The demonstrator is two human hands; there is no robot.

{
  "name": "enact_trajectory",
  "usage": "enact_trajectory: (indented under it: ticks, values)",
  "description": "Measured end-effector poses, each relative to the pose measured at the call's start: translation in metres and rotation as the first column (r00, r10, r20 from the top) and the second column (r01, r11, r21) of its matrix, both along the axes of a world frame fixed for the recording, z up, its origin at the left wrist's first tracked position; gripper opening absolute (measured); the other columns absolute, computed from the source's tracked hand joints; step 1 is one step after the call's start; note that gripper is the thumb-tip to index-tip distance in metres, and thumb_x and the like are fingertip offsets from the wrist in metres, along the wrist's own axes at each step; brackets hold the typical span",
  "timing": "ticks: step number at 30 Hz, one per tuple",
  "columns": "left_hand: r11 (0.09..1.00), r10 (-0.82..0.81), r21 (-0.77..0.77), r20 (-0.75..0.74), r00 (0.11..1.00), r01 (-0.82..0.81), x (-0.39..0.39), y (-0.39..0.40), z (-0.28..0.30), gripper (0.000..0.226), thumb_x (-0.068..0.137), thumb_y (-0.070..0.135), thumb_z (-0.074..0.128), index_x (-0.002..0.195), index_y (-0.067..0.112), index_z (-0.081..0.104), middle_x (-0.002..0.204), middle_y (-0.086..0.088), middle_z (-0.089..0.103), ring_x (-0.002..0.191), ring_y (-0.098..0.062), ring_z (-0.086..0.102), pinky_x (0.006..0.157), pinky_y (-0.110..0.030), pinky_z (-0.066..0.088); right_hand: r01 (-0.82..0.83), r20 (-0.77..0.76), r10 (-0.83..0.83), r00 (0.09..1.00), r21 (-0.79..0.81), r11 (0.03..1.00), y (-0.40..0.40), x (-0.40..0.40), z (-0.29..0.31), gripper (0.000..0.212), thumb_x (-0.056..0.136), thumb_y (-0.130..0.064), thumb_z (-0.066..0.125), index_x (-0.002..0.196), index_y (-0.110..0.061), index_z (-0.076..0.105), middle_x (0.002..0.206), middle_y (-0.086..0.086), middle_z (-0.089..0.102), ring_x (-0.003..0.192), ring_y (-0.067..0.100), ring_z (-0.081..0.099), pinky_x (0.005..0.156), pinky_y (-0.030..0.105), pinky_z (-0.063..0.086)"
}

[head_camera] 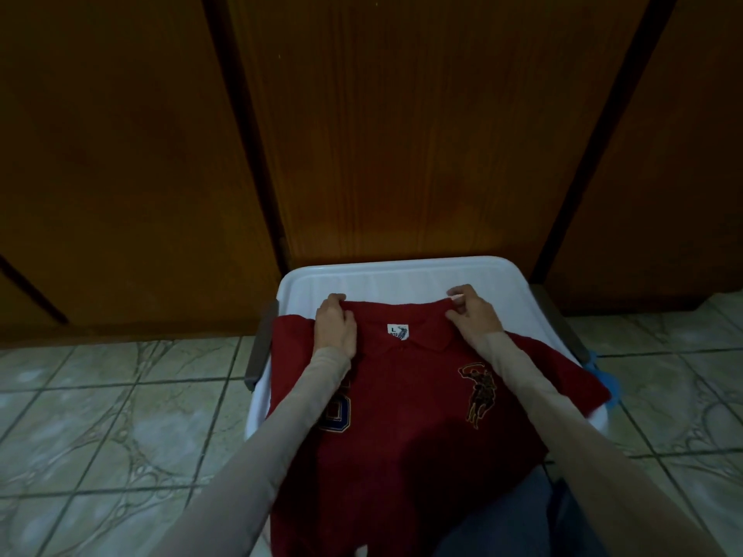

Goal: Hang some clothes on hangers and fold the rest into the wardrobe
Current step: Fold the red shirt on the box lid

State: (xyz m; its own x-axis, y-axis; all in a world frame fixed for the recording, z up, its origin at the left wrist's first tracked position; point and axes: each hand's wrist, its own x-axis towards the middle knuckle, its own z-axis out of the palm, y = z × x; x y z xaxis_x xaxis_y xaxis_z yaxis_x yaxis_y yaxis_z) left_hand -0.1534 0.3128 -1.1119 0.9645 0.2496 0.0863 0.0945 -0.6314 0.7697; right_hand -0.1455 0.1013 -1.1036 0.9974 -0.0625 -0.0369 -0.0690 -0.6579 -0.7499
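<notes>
Red polo shirt [406,400] spread face up over a white plastic tub lid [402,275] in the lower middle of the frame, collar pointing toward the wooden wardrobe doors [402,134] across the top, hem hanging off the near edge over a lap in jeans [506,520]. Left hand [335,323] curled over the shoulder seam left of the collar, gripping the fabric; right hand [470,311] pinching the collar edge on the other side between thumb and fingers. Looks like squaring up the shoulders before folding, though could just as well be prep for a hanger, hard to say with none in view. Best bet here: pull both shoulders level and taut so the collar sits flat and the label [397,330] stays centred, then smooth down toward the hem before bringing the sleeves in. Worth watching the right sleeve, already drooping off the lid edge near the blue thing [603,379] at the right (too dim to tell what that is). Floor tiles [100,416] all around, so keeping the hem from sliding off matters. Embroidered horse logo [476,389] bulky, so fold away from it, not across.
</notes>
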Motion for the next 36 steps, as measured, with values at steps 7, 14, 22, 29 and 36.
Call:
enact_trajectory:
  ticks: [7,14,22,29,36]
  values:
    - [0.987,0.073,-0.145,0.050,0.996,-0.065,0.004,0.008,0.009,0.024,0.090,0.005,0.058,0.114,0.000,0.057,0.095,-0.013,0.059,0.084,-0.018,0.053,0.084,-0.026,0.046,0.134,0.110,-0.131,0.985,-0.016,0.991,-0.001,0.005,0.000,0.020,0.090,-0.010,0.060,0.107,-0.002,0.065,0.111,0.018,0.064,0.108,0.027,0.057,0.086,0.024,0.040]
    - [0.936,-0.047,0.351,0.243,0.969,-0.043,-0.019,-0.005,0.006,0.018,0.093,0.018,0.053,0.109,0.010,0.056,0.109,-0.007,0.054,0.105,-0.023,0.047,0.086,-0.033,0.037,0.216,0.309,-0.115,0.944,-0.319,0.923,0.016,-0.020,0.003,0.016,0.089,-0.006,0.054,0.105,-0.007,0.057,0.107,0.010,0.053,0.104,0.022,0.050,0.077,0.031,0.042]
    - [0.818,-0.389,0.447,-0.032,0.921,0.361,-0.036,0.001,-0.007,0.029,0.097,0.027,0.044,0.121,0.011,0.049,0.122,-0.001,0.047,0.113,-0.017,0.044,0.092,-0.028,0.042,0.060,0.108,0.002,0.994,-0.573,0.817,0.039,-0.049,-0.010,0.040,0.098,-0.025,0.039,0.134,-0.009,0.039,0.136,0.007,0.038,0.127,0.020,0.037,0.098,0.031,0.039]
    - [0.675,-0.403,0.565,-0.256,0.879,0.474,-0.021,0.005,-0.012,0.056,0.101,0.041,0.026,0.151,0.022,0.010,0.157,0.006,0.012,0.145,-0.011,0.007,0.118,-0.033,0.005,-0.028,-0.017,0.022,1.000,-0.627,0.778,0.033,-0.033,-0.021,0.056,0.102,-0.036,0.024,0.151,-0.013,0.007,0.158,0.004,0.010,0.144,0.019,0.013,0.116,0.035,0.010]
    - [0.652,-0.334,0.577,-0.363,0.870,0.492,0.013,-0.001,-0.017,0.055,0.101,0.042,0.012,0.149,0.025,-0.009,0.158,0.011,-0.009,0.144,-0.007,-0.012,0.118,-0.038,-0.005,-0.120,-0.143,0.042,0.989,-0.595,0.795,0.025,0.004,-0.028,0.058,0.101,-0.041,0.011,0.149,-0.016,-0.011,0.157,0.000,-0.014,0.145,0.013,-0.012,0.117,0.037,-0.006]
